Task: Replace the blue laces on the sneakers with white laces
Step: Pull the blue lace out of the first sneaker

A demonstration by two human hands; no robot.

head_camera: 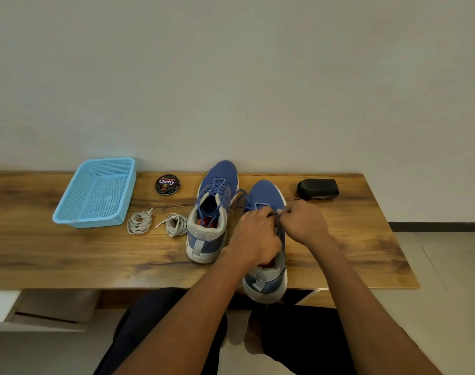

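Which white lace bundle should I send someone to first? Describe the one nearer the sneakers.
On the wooden table, look between the blue basket and the left sneaker. Two white coils lie there; take the right coil, almost touching that sneaker's heel.

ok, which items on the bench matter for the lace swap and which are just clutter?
In play:
blue mesh sneaker under the hands
second blue mesh sneaker
blue laces
two coiled white laces
left hand, right hand

Clutter:
light blue plastic basket
round black polish tin
black case
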